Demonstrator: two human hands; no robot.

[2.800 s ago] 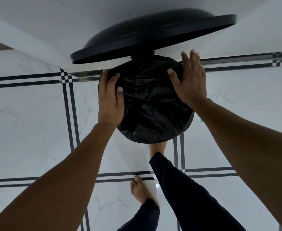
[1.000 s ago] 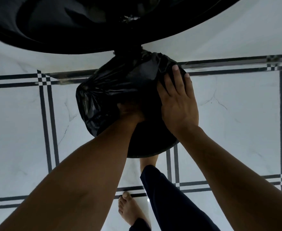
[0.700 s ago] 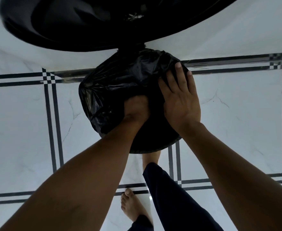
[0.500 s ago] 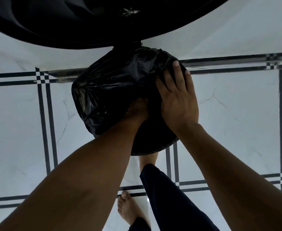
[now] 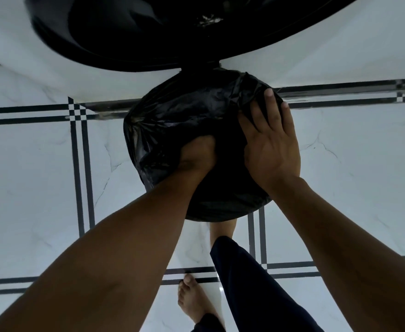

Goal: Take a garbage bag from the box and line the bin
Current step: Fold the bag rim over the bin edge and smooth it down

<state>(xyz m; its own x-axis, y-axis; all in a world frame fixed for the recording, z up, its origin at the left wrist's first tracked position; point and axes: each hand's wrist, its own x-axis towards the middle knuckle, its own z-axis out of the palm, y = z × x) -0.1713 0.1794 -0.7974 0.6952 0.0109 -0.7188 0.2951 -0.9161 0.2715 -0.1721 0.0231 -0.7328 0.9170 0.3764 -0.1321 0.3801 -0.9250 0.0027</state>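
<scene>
A round black bin [image 5: 223,213] stands on the tiled floor, its mouth covered by a crinkled black garbage bag [image 5: 184,111]. The bin's black lid [image 5: 125,32] stands raised above it at the top of the view. My left hand [image 5: 196,155] is pushed down into the bag at the bin's middle; its fingers are buried in the plastic. My right hand [image 5: 271,142] lies flat on the bag at the right rim, fingers spread.
White marble floor tiles with black double stripes [image 5: 81,164] surround the bin. A white wall [image 5: 340,51] rises behind it. My bare left foot [image 5: 194,300] and dark trouser leg [image 5: 251,291] are just below the bin, the other foot against its base.
Earlier both hands lay flat on the bag's sides. My left hand has since pushed down into the bag's middle; in the last second both hands stayed nearly still while the view shifted slightly.
</scene>
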